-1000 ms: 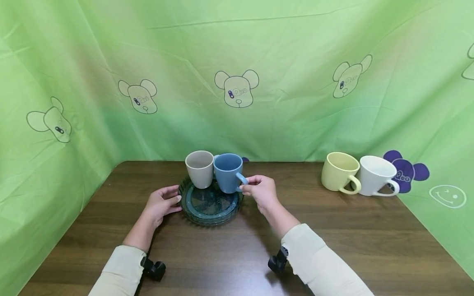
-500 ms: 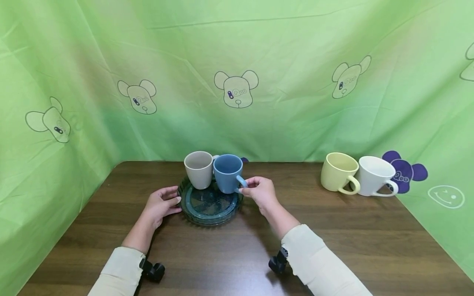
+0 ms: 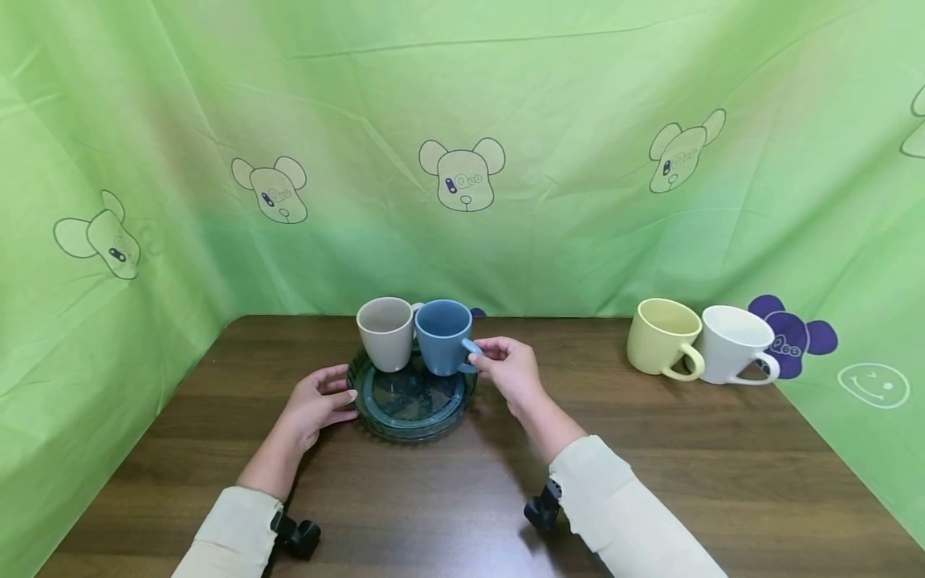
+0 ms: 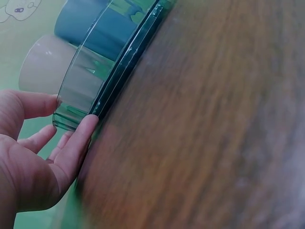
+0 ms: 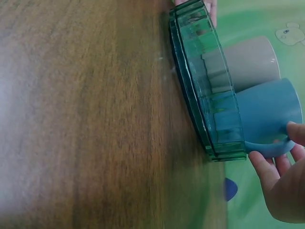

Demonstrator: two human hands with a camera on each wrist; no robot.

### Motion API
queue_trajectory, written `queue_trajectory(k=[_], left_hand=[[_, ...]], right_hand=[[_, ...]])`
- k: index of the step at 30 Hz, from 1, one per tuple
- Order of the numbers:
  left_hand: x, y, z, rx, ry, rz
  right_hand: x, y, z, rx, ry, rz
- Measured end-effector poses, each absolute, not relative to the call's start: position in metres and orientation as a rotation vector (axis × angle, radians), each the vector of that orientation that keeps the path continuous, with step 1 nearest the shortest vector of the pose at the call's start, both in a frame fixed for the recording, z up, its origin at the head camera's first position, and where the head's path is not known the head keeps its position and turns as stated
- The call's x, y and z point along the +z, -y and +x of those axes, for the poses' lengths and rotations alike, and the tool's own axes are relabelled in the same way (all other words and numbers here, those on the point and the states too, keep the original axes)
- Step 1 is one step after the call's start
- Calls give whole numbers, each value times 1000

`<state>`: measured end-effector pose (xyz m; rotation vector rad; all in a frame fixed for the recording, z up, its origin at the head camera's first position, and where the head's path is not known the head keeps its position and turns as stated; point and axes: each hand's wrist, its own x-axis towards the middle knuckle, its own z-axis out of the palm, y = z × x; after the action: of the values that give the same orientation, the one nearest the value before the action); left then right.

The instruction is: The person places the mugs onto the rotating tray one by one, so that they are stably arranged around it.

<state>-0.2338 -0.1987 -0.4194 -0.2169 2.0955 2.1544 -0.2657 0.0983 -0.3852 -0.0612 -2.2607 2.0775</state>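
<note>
A round, see-through teal tray [image 3: 412, 432] with fluted walls stands on the table with two mugs inside at its back. The grey mug [image 3: 386, 337] is upright on the left. Right beside it stands the blue mug [image 3: 442, 341], its handle pointing to the right. My right hand [image 3: 510, 371] pinches that handle between thumb and fingers, as the right wrist view shows up close. At the tray's left side, my left hand [image 3: 315, 404] touches the outer wall. In the left wrist view its fairly straight fingers [image 4: 78, 143] are spread from rim to base.
A yellow mug [image 3: 654, 345] and a white mug [image 3: 726, 349] stand side by side at the table's back right. The brown wooden table [image 3: 426, 514] ends in front of a green curtain [image 3: 462, 80] printed with bear heads.
The grey and blue mugs have shifted very slightly left in the head view. My right thumb has moved up a little on the blue handle. My left hand stays by the tray.
</note>
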Motion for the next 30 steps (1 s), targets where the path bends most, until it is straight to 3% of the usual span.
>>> queue_trajectory(k=[30], left_hand=[[-416,210,-251,2089,-2294,-59]], right_hand=[[-386,-99,-282,2115,2250,-82]])
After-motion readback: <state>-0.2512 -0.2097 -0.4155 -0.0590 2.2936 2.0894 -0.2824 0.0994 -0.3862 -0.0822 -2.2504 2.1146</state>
